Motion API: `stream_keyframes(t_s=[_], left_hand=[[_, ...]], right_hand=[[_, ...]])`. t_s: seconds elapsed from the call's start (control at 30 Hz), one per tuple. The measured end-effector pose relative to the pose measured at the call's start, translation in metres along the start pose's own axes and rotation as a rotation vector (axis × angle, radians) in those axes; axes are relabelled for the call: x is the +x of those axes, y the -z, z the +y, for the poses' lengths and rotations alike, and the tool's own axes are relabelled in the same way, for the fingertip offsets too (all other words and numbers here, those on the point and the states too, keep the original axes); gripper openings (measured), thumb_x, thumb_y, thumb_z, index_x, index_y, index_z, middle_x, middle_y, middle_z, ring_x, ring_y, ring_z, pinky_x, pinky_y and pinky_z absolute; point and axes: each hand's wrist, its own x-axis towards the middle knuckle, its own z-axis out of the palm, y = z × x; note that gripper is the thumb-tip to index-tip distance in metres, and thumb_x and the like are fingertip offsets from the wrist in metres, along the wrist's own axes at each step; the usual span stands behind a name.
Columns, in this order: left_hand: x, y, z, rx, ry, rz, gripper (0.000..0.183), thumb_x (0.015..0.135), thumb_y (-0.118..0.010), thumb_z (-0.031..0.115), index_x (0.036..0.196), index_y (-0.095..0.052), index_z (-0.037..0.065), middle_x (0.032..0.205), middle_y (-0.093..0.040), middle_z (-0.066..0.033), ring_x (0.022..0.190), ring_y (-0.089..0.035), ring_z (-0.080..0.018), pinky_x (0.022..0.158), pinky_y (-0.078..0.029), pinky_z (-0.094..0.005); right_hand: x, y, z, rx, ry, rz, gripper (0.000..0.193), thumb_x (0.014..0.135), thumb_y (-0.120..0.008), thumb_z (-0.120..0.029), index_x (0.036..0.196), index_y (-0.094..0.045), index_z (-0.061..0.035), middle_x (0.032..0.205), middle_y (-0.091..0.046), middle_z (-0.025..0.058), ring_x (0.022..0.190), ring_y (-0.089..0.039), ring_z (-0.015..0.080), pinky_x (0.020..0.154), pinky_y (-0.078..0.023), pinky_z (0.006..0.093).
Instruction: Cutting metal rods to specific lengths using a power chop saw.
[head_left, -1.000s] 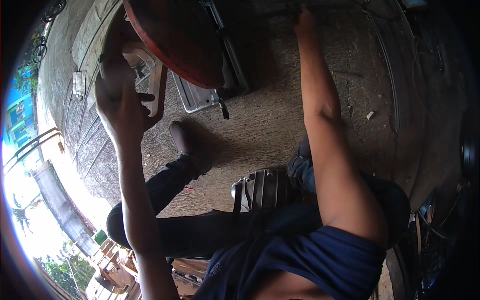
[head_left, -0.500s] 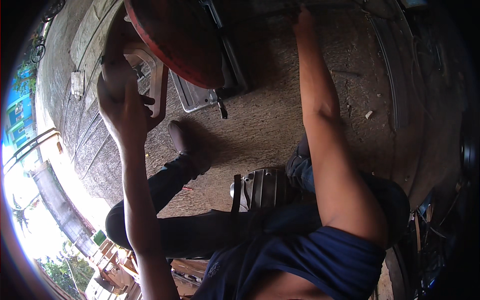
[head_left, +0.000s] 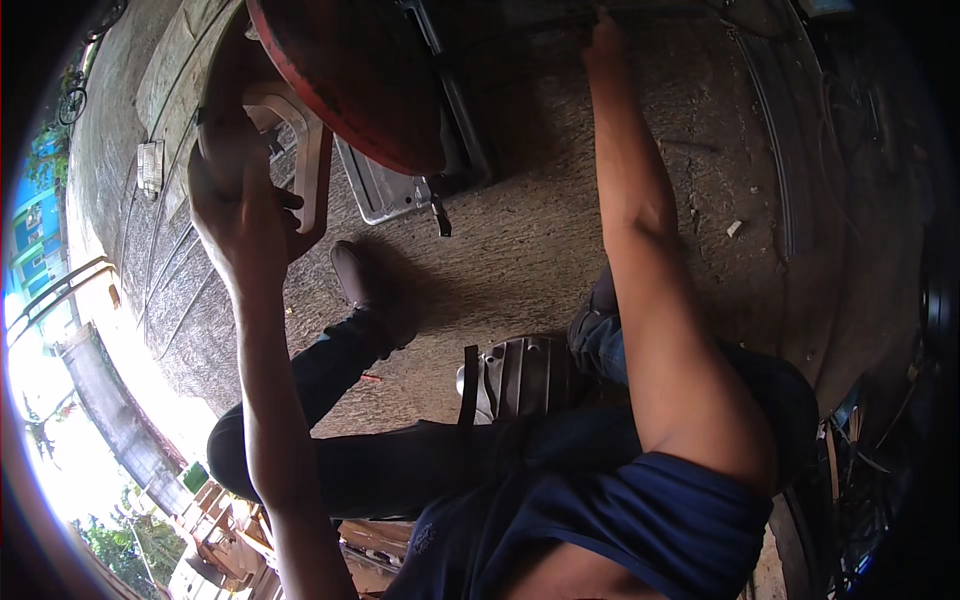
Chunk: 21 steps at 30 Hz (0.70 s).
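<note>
My left hand [head_left: 240, 210] is closed around the looped handle [head_left: 315, 170] of a cut-off saw. The saw's round red blade guard [head_left: 350, 90] leans beside that hand, scuffed and dark on its face. Under the guard, the saw's grey metal base [head_left: 385, 190] rests on the ground, with a small dark clip-like part at its near corner. Stretched far forward, my right hand [head_left: 603, 45] looks closed at the upper edge, right of the saw. A dark, thin bar-like shape lies at its fingers, too shadowed to make out.
Rough concrete floor [head_left: 530, 250] spreads around my feet. A ribbed metal housing [head_left: 520, 380] sits between my legs. A long dark strip [head_left: 775, 140] lies at right, near a small pale chip [head_left: 735, 228]. Thin rods and a pale slotted piece [head_left: 150, 168] lie at left.
The view has shifted very slightly, so the saw and my left hand sit a little further left. Both hands keep the same places on their things.
</note>
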Motion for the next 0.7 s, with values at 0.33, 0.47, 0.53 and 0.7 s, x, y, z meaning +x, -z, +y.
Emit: stream_keyframes(t_s=[0.33, 0.47, 0.53, 0.7], left_hand=[[0.003, 0.001, 0.000, -0.100, 0.043, 0.001, 0.037, 0.083, -0.065, 0.018, 0.112, -0.053, 0.001, 0.067, -0.057, -0.0056, 0.047, -0.056, -0.0113, 0.042, -0.043, -0.0236], [0.001, 0.000, 0.002, -0.114, 0.046, 0.007, 0.034, 0.083, -0.065, 0.017, 0.111, -0.053, 0.000, 0.066, -0.056, -0.0046, 0.046, -0.054, -0.0107, 0.042, -0.044, -0.0235], [0.003, 0.000, 0.003, -0.148, 0.065, -0.005, 0.033, 0.084, -0.064, 0.016, 0.110, -0.054, 0.001, 0.065, -0.055, -0.0039, 0.045, -0.053, -0.0103, 0.042, -0.044, -0.0235], [0.003, 0.000, 0.003, -0.115, 0.022, -0.005, 0.032, 0.084, -0.064, 0.015, 0.111, -0.054, 0.002, 0.063, -0.054, -0.0032, 0.045, -0.052, -0.0102, 0.042, -0.044, -0.0237]], right_hand=[[0.003, 0.004, 0.000, 0.608, -0.497, -0.025, 0.045, 0.100, -0.037, -0.034, 0.123, -0.054, 0.0009, 0.109, -0.058, 0.0132, 0.099, -0.055, 0.0263, 0.084, -0.043, 0.0378], [-0.005, 0.003, 0.009, -0.741, 0.278, 0.058, 0.047, 0.096, -0.051, -0.028, 0.133, -0.046, -0.0005, 0.120, -0.056, 0.0139, 0.108, -0.053, 0.0261, 0.089, -0.042, 0.0352], [0.003, 0.003, 0.008, 0.046, -0.210, 0.077, 0.049, 0.092, -0.055, -0.018, 0.136, -0.042, -0.0004, 0.124, -0.054, 0.0154, 0.111, -0.053, 0.0266, 0.091, -0.042, 0.0343], [-0.004, 0.017, 0.029, -0.623, 0.388, -0.077, 0.053, 0.089, -0.055, -0.002, 0.139, -0.038, 0.0005, 0.126, -0.055, 0.0187, 0.111, -0.054, 0.0276, 0.093, -0.041, 0.0331]])
